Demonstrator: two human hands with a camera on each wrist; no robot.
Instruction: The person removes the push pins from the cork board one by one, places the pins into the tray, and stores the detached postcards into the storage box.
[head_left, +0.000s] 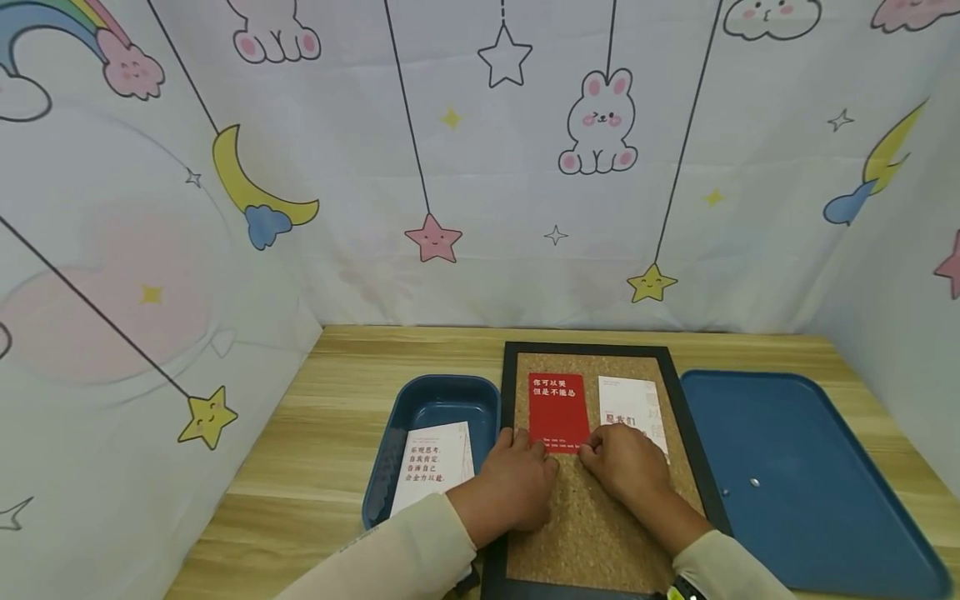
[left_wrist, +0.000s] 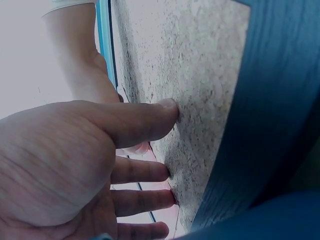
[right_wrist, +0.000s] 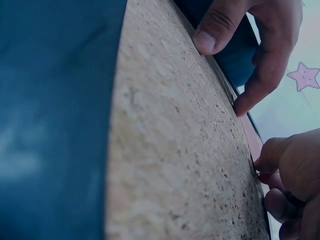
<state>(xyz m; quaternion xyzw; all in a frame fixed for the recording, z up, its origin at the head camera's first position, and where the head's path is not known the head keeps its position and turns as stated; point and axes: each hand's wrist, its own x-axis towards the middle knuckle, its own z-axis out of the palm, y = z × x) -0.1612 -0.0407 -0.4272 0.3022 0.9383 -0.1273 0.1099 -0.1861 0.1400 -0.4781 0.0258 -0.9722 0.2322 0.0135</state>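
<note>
A red card with white writing lies on a black-framed cork board. My left hand rests at its lower left corner, fingers nearly straight and fingertips on the board; in the left wrist view the thumb stands apart from them. At the lower right corner, my right hand has its fingers curled. Between its thumb and fingers a small red thing shows in the right wrist view; I cannot tell what it is. A white card beside the red one is partly hidden by this hand.
Left of the board stands a deep blue tray with white printed cards in it. A flat blue tray lies to the right, holding a small shiny piece. A printed cloth hangs behind the wooden table.
</note>
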